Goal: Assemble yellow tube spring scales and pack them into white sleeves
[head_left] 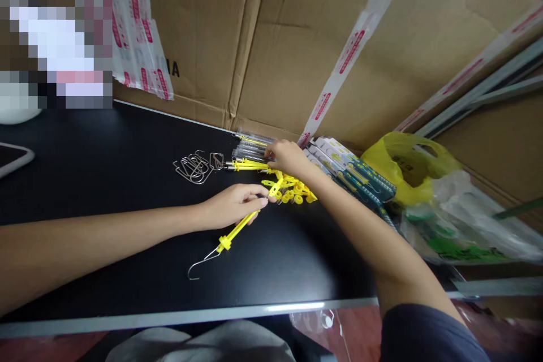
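Note:
My left hand [235,206] is closed around a slim yellow plastic rod [240,229] with a bent wire hook [198,267] at its lower end. Its flat, holed yellow head [276,185] sticks out past my fingertips. Farther back, my right hand [286,156] reaches over clear-wrapped metal rods [250,151], fingers bent downward; anything pinched in them is hidden. Below it lie several yellow rods [250,165] and a heap of small yellow plastic parts [297,189]. Left of these, loose bent wire hooks [193,168] rest in a tangle on the black table [139,260].
Printed packages [348,167] are stacked at the right, beside a yellow plastic bag [407,164] and a clear bag [458,215]. Large taped cardboard boxes [203,28] wall off the back. A white-edged device [17,155] lies far left. The table's metal edge [212,315] runs in front.

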Available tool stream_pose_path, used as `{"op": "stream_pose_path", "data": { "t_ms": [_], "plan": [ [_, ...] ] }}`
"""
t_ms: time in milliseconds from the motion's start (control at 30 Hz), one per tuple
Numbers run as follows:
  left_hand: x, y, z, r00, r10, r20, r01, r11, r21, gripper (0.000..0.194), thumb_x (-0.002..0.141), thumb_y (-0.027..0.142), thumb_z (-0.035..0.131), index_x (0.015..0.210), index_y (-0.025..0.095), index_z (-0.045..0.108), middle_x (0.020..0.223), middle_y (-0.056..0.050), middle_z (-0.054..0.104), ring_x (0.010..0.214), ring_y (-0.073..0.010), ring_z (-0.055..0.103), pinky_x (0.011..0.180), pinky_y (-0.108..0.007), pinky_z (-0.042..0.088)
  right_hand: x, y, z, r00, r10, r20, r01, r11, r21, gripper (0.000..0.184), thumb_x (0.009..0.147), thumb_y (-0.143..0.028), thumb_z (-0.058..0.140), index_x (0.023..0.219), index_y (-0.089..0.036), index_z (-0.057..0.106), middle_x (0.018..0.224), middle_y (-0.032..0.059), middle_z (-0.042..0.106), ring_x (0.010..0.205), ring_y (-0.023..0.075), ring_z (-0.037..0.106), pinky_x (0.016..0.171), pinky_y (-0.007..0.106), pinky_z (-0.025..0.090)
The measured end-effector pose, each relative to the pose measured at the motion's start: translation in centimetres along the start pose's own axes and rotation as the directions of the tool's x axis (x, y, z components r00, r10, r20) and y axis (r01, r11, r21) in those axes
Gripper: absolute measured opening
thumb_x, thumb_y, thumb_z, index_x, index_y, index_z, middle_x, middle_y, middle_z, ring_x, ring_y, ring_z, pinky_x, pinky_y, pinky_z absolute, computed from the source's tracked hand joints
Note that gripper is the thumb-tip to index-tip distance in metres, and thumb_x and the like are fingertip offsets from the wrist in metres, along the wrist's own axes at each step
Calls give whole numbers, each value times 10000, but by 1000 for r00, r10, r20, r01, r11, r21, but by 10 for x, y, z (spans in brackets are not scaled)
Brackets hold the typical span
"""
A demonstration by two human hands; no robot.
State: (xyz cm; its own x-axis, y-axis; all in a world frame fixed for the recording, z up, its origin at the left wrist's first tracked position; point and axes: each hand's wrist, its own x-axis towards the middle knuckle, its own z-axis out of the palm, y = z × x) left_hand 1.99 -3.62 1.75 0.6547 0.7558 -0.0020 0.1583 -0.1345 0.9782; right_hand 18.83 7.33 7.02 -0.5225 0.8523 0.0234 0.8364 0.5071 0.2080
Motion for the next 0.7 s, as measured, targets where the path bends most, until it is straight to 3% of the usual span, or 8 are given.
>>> {"op": "stream_pose_path", "data": {
  "t_ms": [200,700],
  "plan": [
    [0,-2,0,1000,6,-5,-6,1000,15,376,936,370,436,1157,109,593,559,51,518,468,-88,391,463,-208,311,-3,-2,-3,999,-10,-37,9,999,-34,161,826,-142,583,935,-159,701,1012,104,717,968,239,616,785,311,426],
    [-1,-3,0,1000,8,-6,-8,1000,16,373,933,371,435,1151,111,589,561,48,518,492,-100,419,493,-220,338,4,-5,-1,997,-75,22,76,996,-46,215,793,-153,642,992,-171,722,1004,104,728,961,246,621,772,312,439]
  ]
}}
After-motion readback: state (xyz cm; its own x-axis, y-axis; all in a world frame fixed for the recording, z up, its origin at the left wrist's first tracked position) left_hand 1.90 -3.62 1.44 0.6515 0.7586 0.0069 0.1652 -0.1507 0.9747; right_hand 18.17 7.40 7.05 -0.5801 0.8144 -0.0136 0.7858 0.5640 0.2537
